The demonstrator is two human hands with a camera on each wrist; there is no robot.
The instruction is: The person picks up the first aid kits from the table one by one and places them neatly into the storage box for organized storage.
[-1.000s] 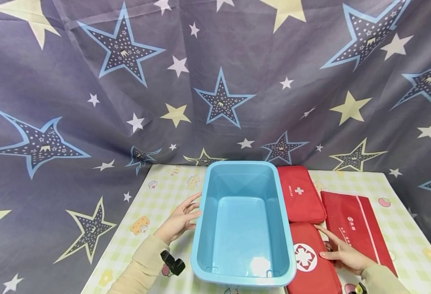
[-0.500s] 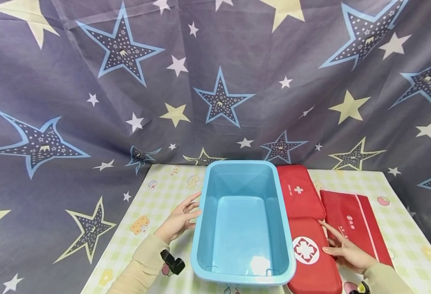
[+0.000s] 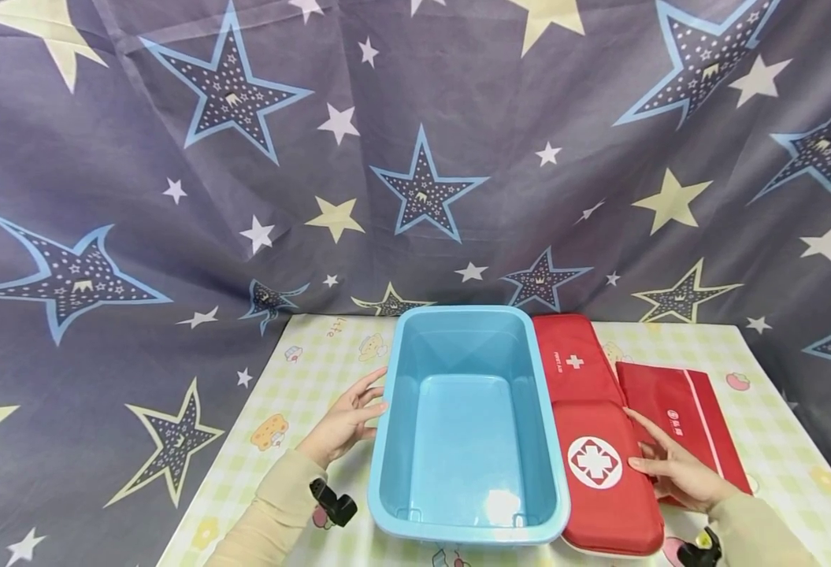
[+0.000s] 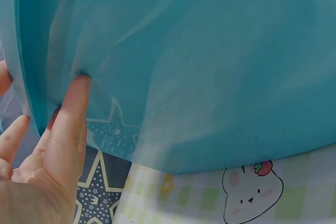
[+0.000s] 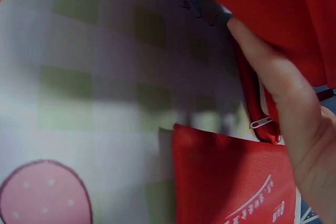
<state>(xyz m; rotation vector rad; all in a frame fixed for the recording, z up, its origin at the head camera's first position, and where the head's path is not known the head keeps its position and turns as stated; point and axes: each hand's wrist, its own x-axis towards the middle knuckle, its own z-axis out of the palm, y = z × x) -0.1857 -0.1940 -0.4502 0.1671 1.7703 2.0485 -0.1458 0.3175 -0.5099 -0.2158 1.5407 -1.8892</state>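
A light-blue plastic bin [image 3: 381, 465] stands in the middle of the table. My left hand [image 3: 343, 421] rests against its left side, fingers loosely spread; in the left wrist view the fingertips of that hand [image 4: 47, 166] touch the outer wall and rim. To the bin's right, my right hand [image 3: 677, 465] grips a red first-aid case [image 3: 599, 524] with a white round cross emblem by its right edge, thumb on top. In the right wrist view the case [image 5: 273, 3] is raised off the tablecloth, and the right hand [image 5: 294, 98] is partly hidden under it.
Behind the held case lies a second red first-aid pouch [image 3: 571, 339], which its far end overlaps. A flat red pouch [image 3: 699, 409] with a pale stripe lies farther right. A checked cloth [image 3: 316, 354] covers the table; a starry curtain [image 3: 358, 260] hangs behind.
My right hand has lifted the first-aid case and moved it slightly away from me, so its far end now covers part of the pouch behind. The left hand and bin stay put.
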